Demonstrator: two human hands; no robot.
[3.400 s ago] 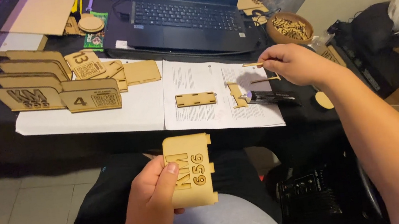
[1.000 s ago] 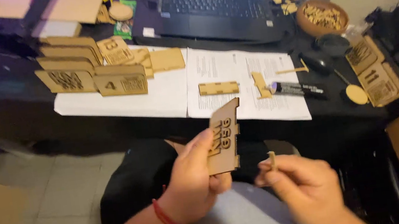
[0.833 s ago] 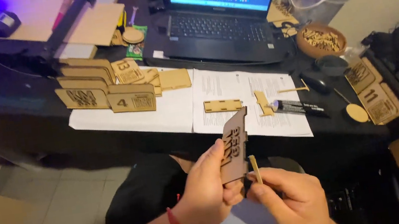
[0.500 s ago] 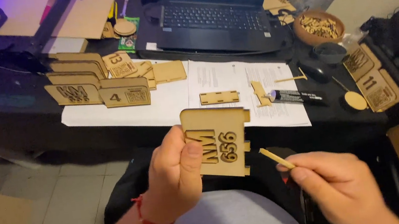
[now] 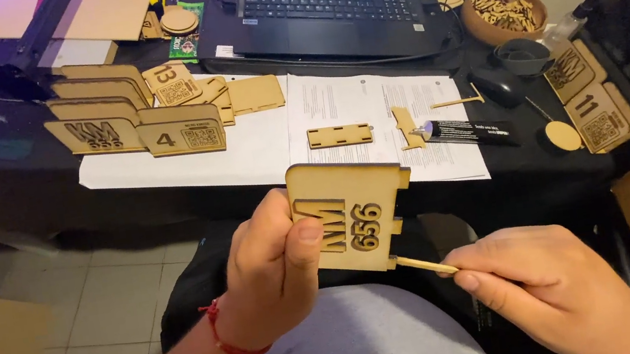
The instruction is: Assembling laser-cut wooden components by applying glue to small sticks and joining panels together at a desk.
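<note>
From the head view, your left hand (image 5: 270, 269) is clamped on a flat wooden plaque (image 5: 349, 213) with cut-out characters, thumb across its front face and fingers behind, holding it upright above your lap, in front of the dark surface (image 5: 23, 202). Your right hand (image 5: 539, 281) is pinched together on a thin wooden stick (image 5: 424, 266), whose tip touches the lower right corner of the plaque, beside a small tab on its edge.

On the surface, white paper sheets (image 5: 262, 147) carry loose parts: a slotted wooden strip (image 5: 339, 135), a small cross-shaped piece (image 5: 406, 125) and a dark glue tube (image 5: 466, 132) lying just beside it. To the left stands a row of finished-looking plaques (image 5: 136, 128), upright on their bases. To the right lie more flat plaques (image 5: 592, 101) and a round wooden disc (image 5: 563, 135). A bowl of small wooden bits (image 5: 505, 12) sits near the laptop (image 5: 332, 6).

Judging by this, several plaques are already assembled, while the one you hold has no base yet; the slotted strip and cross piece look like parts still to be joined, and the stack on the right appears untouched.
</note>
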